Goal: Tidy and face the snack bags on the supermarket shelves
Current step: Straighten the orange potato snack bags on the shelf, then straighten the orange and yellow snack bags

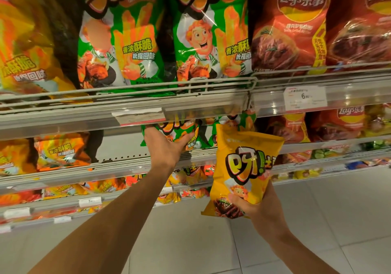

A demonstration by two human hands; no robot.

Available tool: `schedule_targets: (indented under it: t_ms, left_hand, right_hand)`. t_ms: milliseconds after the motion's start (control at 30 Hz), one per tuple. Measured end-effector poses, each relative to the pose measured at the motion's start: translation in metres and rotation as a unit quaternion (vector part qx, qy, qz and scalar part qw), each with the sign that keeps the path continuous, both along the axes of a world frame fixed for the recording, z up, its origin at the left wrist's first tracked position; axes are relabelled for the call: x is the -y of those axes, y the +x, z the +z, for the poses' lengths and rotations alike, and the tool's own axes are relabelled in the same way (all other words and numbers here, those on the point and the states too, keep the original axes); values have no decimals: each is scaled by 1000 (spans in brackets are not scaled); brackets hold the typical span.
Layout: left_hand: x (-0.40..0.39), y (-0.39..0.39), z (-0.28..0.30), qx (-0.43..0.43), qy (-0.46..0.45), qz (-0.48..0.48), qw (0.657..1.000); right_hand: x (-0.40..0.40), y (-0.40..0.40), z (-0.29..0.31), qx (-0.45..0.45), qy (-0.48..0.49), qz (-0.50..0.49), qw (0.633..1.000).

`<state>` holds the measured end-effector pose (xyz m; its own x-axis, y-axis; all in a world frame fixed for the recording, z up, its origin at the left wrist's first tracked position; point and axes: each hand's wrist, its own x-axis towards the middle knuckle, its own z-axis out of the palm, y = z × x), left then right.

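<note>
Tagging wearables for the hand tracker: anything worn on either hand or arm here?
Nothing visible. The left hand and right hand are bare: no gloves, rings, watch or bands showing. Both forearms are uncovered down to the frame edge, with no sleeve in view.

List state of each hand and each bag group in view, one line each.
left hand: reaching into the second shelf, fingers round a green bag
green bag: on second shelf, gripped
right hand: gripping the yellow bag's lower end
yellow bag: off the shelf, held upright, front facing out
top-shelf green bags: upright, faced forward
red Lay's bags: upright, faced forward
</note>
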<state>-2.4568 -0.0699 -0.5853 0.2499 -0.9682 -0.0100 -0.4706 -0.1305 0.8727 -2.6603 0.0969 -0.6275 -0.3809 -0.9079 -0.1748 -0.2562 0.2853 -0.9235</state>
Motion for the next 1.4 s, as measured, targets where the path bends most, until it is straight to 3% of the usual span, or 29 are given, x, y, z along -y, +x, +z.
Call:
schedule_targets:
  t_ms: [133, 300, 533, 767, 1100, 1267, 1400]
  left_hand:
    - [-6, 9, -2, 33, 30, -15, 999]
    - [-18, 45, -6, 43, 42, -104, 993]
    - [-67, 154, -23, 298, -31, -146, 943]
    - [-83, 264, -33, 456, 37, -152, 876]
    - [-68, 307, -36, 530, 43, -226, 817]
    - [-66, 306, -35, 517, 66, -224, 823]
    - [-62, 309, -34, 505, 64, -232, 829]
  right_hand:
    - [-7, 15, -1, 2, -1, 9, 1000]
    - [-18, 51, 2, 12, -2, 43, 999]
    - [-20, 131, 9, 46, -15, 88, 995]
    - [19, 217, 26, -26, 22, 141, 989]
    - [126, 278, 63, -112, 35, 83, 990]
    - [169, 282, 64, -152, 34, 28, 987]
    - [185, 286, 50, -224, 83, 48, 970]
